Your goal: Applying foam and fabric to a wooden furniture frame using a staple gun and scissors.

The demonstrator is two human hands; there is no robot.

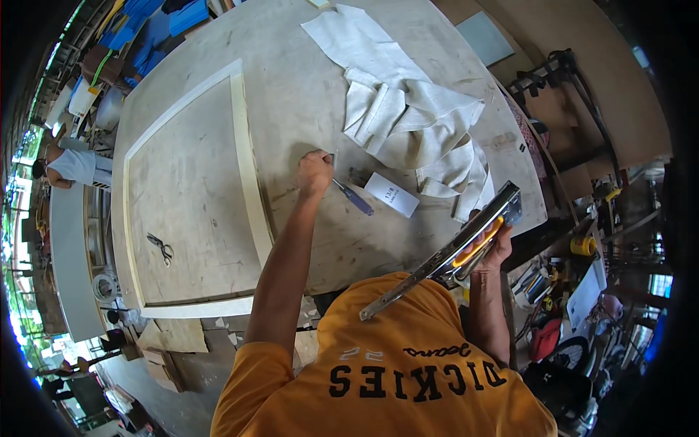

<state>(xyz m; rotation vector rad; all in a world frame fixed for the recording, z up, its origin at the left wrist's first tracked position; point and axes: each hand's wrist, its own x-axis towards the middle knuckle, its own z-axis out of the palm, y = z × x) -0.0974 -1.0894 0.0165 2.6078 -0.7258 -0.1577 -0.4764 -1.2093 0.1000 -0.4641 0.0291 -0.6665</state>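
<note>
My left hand [315, 172] is closed over the worktable, fingers curled together; whatever they hold, if anything, is hidden. Just right of it lies a screwdriver [355, 199] with a dark purplish handle, its shaft pointing toward my knuckles. A small white box [392, 194] with printing sits beside the screwdriver. In my right hand [495, 249], near the table's front right edge, is a staple gun [437, 256] with a long metal body and a yellow-orange grip. It slants, one end close to my shirt. Beyond the box a crumpled off-white cloth [408, 109] trails across the table.
A pale wooden frame [244, 146] lies on the worktable [291, 95] at the left, with scissors [160, 248] inside it. Brown boards and a dark metal frame [582, 109] stand at the right. Clutter covers the floor at lower right. Another person [73, 166] is at far left.
</note>
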